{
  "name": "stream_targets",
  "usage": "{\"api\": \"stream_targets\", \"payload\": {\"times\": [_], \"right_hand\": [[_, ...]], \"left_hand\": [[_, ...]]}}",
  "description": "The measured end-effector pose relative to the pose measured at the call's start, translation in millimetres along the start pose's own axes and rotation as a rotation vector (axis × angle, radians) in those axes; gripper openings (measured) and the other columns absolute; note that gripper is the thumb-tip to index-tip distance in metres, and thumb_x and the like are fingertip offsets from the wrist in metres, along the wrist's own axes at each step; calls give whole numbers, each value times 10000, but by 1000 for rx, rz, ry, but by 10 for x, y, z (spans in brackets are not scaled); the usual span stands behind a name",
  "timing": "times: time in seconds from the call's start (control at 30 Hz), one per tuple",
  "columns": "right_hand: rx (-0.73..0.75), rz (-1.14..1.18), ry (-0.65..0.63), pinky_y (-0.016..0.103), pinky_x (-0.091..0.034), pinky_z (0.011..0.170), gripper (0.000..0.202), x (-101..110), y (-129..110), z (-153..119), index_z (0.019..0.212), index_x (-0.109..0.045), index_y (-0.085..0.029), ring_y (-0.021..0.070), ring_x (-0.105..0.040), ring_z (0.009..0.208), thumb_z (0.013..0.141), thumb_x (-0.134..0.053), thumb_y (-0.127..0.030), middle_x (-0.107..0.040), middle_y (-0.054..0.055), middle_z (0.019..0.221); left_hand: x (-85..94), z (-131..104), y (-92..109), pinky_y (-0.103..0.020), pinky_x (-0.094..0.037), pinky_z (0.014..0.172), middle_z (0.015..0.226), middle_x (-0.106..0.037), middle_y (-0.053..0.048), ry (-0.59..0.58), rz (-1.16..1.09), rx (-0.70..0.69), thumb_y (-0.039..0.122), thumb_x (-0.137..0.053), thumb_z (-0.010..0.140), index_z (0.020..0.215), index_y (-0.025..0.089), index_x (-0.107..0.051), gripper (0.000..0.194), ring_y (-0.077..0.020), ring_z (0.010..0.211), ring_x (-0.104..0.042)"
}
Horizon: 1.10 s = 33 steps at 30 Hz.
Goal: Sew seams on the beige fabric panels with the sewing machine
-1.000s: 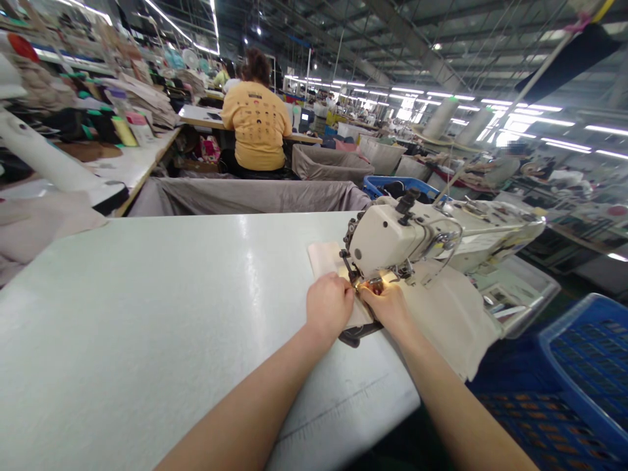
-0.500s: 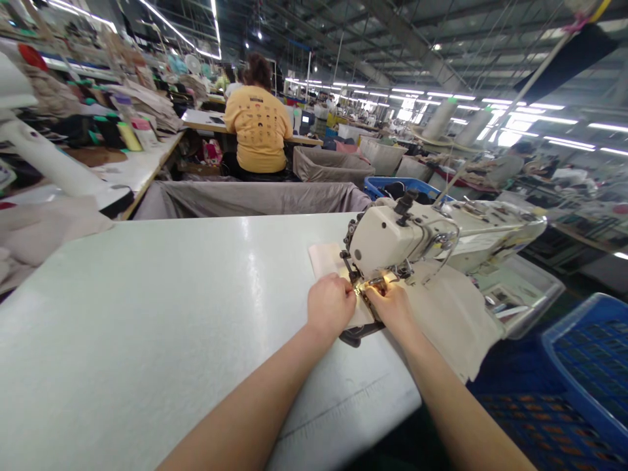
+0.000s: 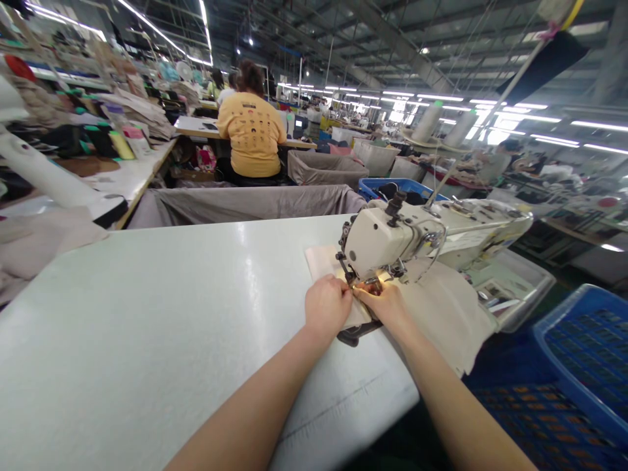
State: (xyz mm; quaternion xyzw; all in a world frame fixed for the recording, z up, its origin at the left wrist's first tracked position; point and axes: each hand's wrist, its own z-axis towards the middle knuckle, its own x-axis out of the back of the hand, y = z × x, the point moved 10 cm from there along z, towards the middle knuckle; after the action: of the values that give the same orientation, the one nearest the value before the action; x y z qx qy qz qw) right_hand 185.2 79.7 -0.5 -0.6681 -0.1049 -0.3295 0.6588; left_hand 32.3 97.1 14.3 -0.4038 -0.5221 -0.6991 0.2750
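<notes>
A cream sewing machine point(image 3: 370, 239) stands at the right of the pale table, its lamp lighting the needle area. Pale fabric point(image 3: 318, 260) lies under its head, and a wide flap spreads to the right beneath the arm. My left hand point(image 3: 328, 304) is closed with its fingertips pinching the fabric just left of the presser foot. Close by on the right, my right hand point(image 3: 385, 302) has its fingers pressed together on the fabric beside the needle. The two sets of fingertips nearly meet, and they hide the stitching spot.
The pale tabletop point(image 3: 171, 327) extends left, with a ruler scale near its front edge. Blue plastic crates point(image 3: 583, 353) stand at the lower right. A grey cloth-lined bin point(image 3: 245, 201) borders the table's far side. Beyond it a person in a yellow shirt point(image 3: 251, 134) sits facing away.
My right fingertips have shifted slightly left, closer to my left hand at the needle. The whole view has turned a little, so the surroundings sit slightly further left.
</notes>
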Motion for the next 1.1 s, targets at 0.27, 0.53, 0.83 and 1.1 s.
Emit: {"api": "stream_targets", "payload": {"times": [0.27,0.53,0.83,1.1], "right_hand": [[25,12,-28,302,-431,561,282,-21,-67,-7,597,-615,-220,224,-635,620,692,-604,-485,-696,48,634],[48,-49,8,295,-329,516,320,-4,-103,-20,484,-468,-253,186,-522,519,706,-555,-467,-537,-2,484],[27,-54,102,300,-295,526,232,80,-66,-20,515,-472,-262,182,-477,526,681,-558,-399,-531,-6,499],[-57,150,152,277,-302,475,180,218,3,-139,641,-491,-256,157,-449,503,686,-573,-409,-511,-40,517]], "left_hand": [[11,1,7,-277,-485,749,912,-711,-44,8,11,-5,229,-534,908,834,217,-770,248,-193,883,-669],[15,6,2,-276,-485,747,908,-709,-45,23,16,-2,233,-536,911,822,211,-757,239,-197,888,-671],[18,-5,-4,-265,-489,783,936,-707,-38,15,-2,11,217,-542,900,844,224,-762,228,-189,916,-668],[32,-7,0,-265,-482,734,916,-716,-46,2,6,20,223,-533,875,823,222,-770,243,-193,868,-669]]}}
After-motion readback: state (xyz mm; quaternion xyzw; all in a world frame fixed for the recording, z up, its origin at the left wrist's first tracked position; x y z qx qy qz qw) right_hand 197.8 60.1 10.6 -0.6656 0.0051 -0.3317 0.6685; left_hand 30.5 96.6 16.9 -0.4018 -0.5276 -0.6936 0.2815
